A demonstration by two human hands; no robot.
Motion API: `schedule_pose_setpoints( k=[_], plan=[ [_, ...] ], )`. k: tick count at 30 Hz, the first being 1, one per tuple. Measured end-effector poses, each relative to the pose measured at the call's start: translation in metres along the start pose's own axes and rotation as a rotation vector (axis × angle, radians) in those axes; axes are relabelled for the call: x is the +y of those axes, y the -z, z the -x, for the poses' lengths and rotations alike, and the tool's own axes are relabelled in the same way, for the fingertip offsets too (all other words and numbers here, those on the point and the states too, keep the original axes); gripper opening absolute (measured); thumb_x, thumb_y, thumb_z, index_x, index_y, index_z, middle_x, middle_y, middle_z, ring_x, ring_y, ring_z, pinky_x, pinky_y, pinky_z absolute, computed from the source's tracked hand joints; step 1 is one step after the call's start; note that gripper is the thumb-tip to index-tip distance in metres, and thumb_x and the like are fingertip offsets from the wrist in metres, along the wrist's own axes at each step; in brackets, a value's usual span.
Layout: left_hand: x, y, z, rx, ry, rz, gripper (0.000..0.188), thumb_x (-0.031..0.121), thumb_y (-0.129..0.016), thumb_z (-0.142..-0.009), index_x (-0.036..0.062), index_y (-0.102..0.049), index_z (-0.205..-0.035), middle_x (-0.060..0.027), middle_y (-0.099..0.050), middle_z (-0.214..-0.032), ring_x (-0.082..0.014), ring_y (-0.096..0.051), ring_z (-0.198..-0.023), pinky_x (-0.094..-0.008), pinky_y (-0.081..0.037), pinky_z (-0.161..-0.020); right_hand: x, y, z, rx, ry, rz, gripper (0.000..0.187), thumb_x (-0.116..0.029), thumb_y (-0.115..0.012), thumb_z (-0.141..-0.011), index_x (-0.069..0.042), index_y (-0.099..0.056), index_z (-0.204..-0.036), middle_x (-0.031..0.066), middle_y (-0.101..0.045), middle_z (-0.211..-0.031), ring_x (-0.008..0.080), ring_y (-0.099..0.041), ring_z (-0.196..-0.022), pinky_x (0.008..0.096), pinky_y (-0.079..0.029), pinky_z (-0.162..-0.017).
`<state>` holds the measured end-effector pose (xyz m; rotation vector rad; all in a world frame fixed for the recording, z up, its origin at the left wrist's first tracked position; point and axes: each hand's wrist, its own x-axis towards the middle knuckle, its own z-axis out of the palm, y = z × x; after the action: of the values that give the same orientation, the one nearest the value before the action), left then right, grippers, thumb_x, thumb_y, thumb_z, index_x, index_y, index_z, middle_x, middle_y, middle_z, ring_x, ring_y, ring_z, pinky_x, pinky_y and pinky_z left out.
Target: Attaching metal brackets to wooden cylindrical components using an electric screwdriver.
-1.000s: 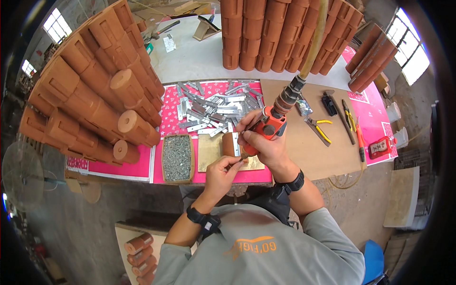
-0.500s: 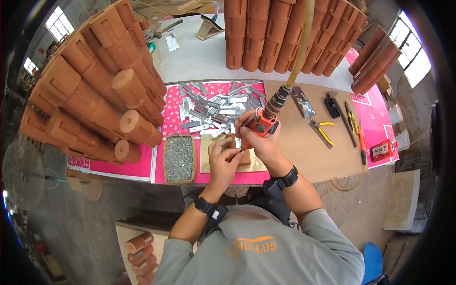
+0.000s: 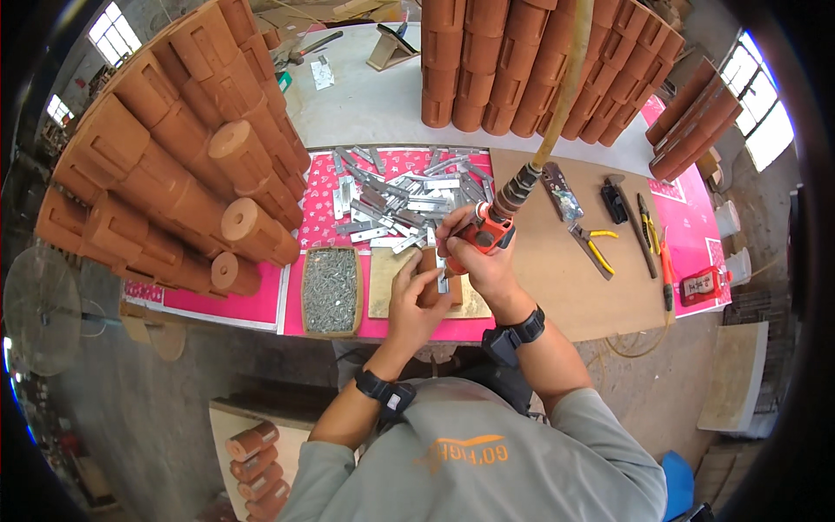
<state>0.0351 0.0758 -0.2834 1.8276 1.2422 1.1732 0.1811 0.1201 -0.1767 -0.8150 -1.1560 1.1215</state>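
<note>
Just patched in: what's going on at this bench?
The person's right hand grips a red hose-fed tool, nose angled down at a metal strip on a brown block. The left hand holds the block on a board; whether the tool tip touches isn't clear. A box of small fasteners sits to the left.

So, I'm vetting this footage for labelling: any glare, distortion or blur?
Head view: window at right blown nearly white; head view: fisheye distortion bows the table along its near edge; head view: left hand and right hand look fairly sharp, but the tip of the orange tool is too small to judge.
</note>
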Motion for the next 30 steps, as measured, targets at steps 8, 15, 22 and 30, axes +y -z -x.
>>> schedule_pose_setpoints(
  k=[8,15,22,30],
  plan=[
    [-0.013,-0.006,0.009,-0.011,-0.092,0.01,0.098,0.02,-0.088,-0.072,0.0016,-0.032,-0.15,-0.0232,-0.036,-0.152,-0.0401,-0.038,-0.14,-0.0463,-0.038,-0.113,-0.006,-0.008,0.004,-0.026,-0.02,0.026,0.015,0.008,-0.061,-0.079,0.003,-0.064,-0.092,0.0081,-0.068,-0.084,0.0142,-0.067,-0.073,0.0287,-0.055,-0.067],
    [-0.013,-0.006,0.008,0.01,-0.1,-0.001,0.095,0.021,-0.088,-0.072,0.001,-0.035,-0.148,-0.0222,-0.039,-0.151,-0.0401,-0.042,-0.138,-0.0459,-0.038,-0.113,0.012,-0.004,0.006,-0.013,0.023,0.008,0.01,0.007,-0.061,-0.078,0.001,-0.062,-0.087,0.0062,-0.066,-0.076,0.0141,-0.065,-0.071,0.0293,-0.053,-0.065],
    [0.013,0.06,-0.006,0.086,-0.093,-0.271,0.058,0.019,-0.079,-0.08,0.0017,-0.055,-0.13,-0.019,-0.058,-0.125,-0.0379,-0.054,-0.119,-0.0458,-0.044,-0.102,0.012,-0.006,0.007,-0.017,-0.029,0.05,0.013,0.005,-0.064,-0.078,0.0,-0.062,-0.09,0.0049,-0.066,-0.082,0.0116,-0.063,-0.076,0.0288,-0.052,-0.07],
    [-0.024,0.13,-0.008,0.061,0.119,-0.732,0.017,0.012,-0.075,-0.081,0.0021,-0.074,-0.094,-0.0132,-0.065,-0.096,-0.0335,-0.058,-0.097,-0.0442,-0.046,-0.087,0.008,-0.006,0.005,-0.028,-0.032,0.011,0.015,0.004,-0.063,-0.08,0.0,-0.064,-0.094,0.0051,-0.067,-0.089,0.0115,-0.062,-0.082,0.0288,-0.051,-0.075]
  ],
)
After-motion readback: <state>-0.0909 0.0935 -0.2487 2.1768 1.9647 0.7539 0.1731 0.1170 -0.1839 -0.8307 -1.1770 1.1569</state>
